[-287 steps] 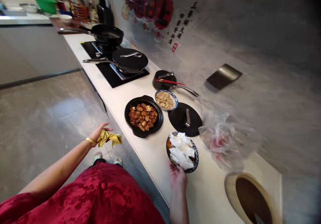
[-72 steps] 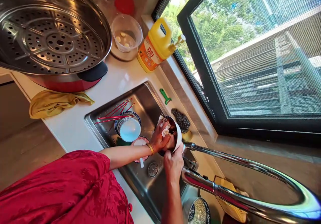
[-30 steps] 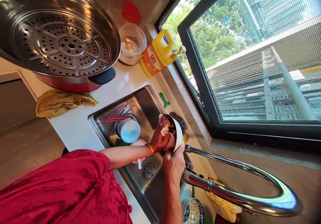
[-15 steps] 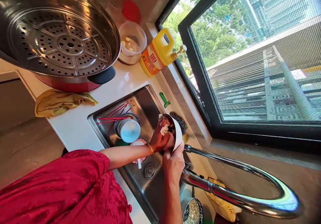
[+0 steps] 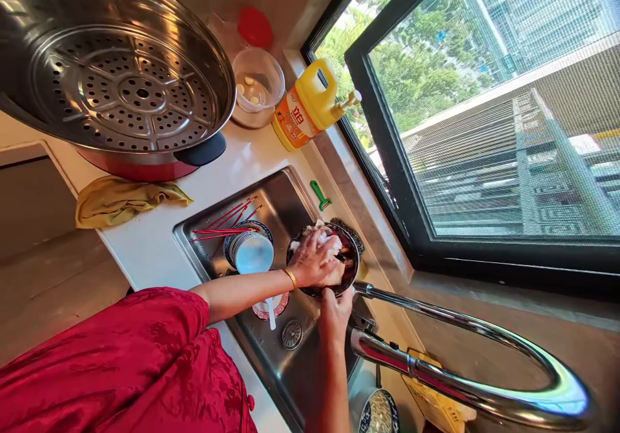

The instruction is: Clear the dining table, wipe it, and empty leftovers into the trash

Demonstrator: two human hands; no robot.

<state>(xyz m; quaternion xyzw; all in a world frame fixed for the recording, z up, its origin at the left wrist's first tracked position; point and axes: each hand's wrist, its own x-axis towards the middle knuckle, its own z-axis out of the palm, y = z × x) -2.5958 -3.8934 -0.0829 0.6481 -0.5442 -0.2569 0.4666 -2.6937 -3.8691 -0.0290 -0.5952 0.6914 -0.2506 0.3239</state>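
A round, dark-lined bowl point(image 5: 356, 268) is held over the sink, with pale, soft food pieces point(image 5: 332, 244) and darker reddish bits in it. My left hand point(image 5: 314, 260), a gold bracelet at its wrist, lies across the food with fingers stretched out. At the near rim, my right hand point(image 5: 336, 304) grips the bowl. What kind of food this is, I cannot make out. Left of the bowl, a stack of bowls point(image 5: 254, 253) stands in the sink point(image 5: 285, 194). Beside the stack lies a pink-rimmed dish point(image 5: 259, 310) with a white spoon point(image 5: 271, 313).
Red chopsticks point(image 5: 232, 213) lie in the sink. A chrome faucet point(image 5: 465, 320) arches to the right. A green peeler point(image 5: 320, 195), a yellow detergent bottle point(image 5: 310, 106), a clear container point(image 5: 256, 84), a large steamer point(image 5: 145, 97) and a yellow cloth point(image 5: 126, 200) surround the sink.
The bowl has tipped back from its slant towards my left hand to nearly level. My left hand has flattened over the food, and my right hand still holds the rim.
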